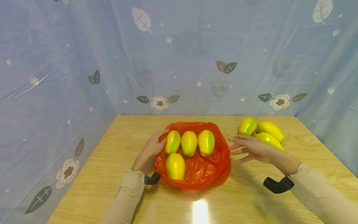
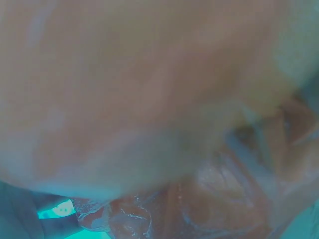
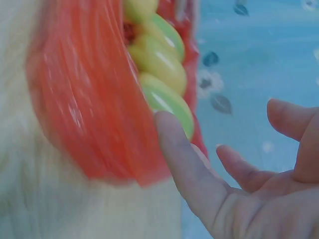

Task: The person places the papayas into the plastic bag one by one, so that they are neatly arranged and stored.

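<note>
A red plastic bag (image 1: 199, 172) lies spread wide on the table with several yellow-green mangoes in it. Three of them, one a mango (image 1: 189, 143), form a row at its back; another mango (image 1: 175, 166) sits front left. At the bag's left rim, my left hand (image 1: 151, 147) grips the edge, its fingertips beside the leftmost mango (image 1: 173, 142). The left wrist view is mostly filled by blurred skin, so that grip is partly hidden. My right hand (image 1: 253, 148) hovers right of the bag, fingers spread and holding nothing; the right wrist view shows those fingers (image 3: 192, 169) near the bag.
Behind my right hand, three more mangoes (image 1: 269, 130) lie together at the table's back right. The wooden table (image 1: 117, 140) backs onto a blue patterned curtain (image 1: 179, 62), which also runs along both sides. Black bands are on both wrists.
</note>
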Demonstrator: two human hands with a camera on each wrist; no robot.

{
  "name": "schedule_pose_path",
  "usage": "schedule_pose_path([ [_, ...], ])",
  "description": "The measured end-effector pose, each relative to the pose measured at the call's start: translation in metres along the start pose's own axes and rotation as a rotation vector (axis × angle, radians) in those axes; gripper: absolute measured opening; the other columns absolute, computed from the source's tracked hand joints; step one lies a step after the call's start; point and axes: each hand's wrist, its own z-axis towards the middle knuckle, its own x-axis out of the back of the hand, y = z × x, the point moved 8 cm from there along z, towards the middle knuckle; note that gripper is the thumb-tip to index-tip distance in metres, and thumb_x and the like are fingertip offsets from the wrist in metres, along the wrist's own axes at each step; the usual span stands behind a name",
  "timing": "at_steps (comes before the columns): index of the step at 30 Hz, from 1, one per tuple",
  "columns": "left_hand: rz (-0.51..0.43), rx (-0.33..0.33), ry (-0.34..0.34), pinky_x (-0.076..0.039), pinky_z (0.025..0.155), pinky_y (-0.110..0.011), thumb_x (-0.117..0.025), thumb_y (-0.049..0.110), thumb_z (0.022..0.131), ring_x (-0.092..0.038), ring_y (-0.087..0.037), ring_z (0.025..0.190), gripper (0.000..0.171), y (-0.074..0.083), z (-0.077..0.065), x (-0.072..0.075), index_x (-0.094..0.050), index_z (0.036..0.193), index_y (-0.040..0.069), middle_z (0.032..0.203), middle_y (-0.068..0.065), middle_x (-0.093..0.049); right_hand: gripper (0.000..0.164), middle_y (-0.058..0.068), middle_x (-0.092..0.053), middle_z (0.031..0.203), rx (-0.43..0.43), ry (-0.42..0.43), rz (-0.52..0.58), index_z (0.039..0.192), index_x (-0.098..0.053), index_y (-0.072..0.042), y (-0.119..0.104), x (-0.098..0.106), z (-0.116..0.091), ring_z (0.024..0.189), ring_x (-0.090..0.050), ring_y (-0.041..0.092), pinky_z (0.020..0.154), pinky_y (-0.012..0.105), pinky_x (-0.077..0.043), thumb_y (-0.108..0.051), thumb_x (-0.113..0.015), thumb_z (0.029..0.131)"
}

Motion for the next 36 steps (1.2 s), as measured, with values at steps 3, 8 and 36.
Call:
schedule_pose_path([
  [3,-0.009,0.009,-0.001,-0.027,0.108,-0.051,-0.051,0.003,0.095,-0.036,-0.037,0.131,0.043,0.0,-0.001,0.0,-0.048,0.138,0.002,0.139,-0.021,-0.044,0.072,0.027,-0.036,0.134,0.014,0.026,-0.017,0.149,-0.009,0.003,-0.002,0.02,-0.006,0.119,-0.046,0.038,0.088,0.049,-0.05,-0.039,-0.043,0.101],
  [8,-0.01,0.018,0.001,-0.027,0.108,-0.052,-0.051,0.003,0.095,-0.037,-0.037,0.131,0.043,-0.001,-0.001,0.001,-0.048,0.138,0.003,0.139,-0.021,-0.044,0.065,0.016,-0.047,0.124,0.031,0.085,-0.007,0.147,-0.017,0.002,0.001,0.056,-0.014,0.105,-0.058,0.02,0.089,0.044,-0.051,-0.039,-0.039,0.102],
  [36,-0.002,0.014,-0.003,-0.027,0.108,-0.051,-0.052,0.004,0.095,-0.037,-0.037,0.131,0.043,0.001,0.0,0.001,-0.048,0.138,0.002,0.14,-0.021,-0.044,0.027,0.001,-0.06,0.101,0.076,0.138,0.498,0.096,-0.063,-0.023,0.046,0.168,-0.046,0.09,-0.064,0.019,0.087,0.045,-0.051,-0.031,-0.038,0.103],
])
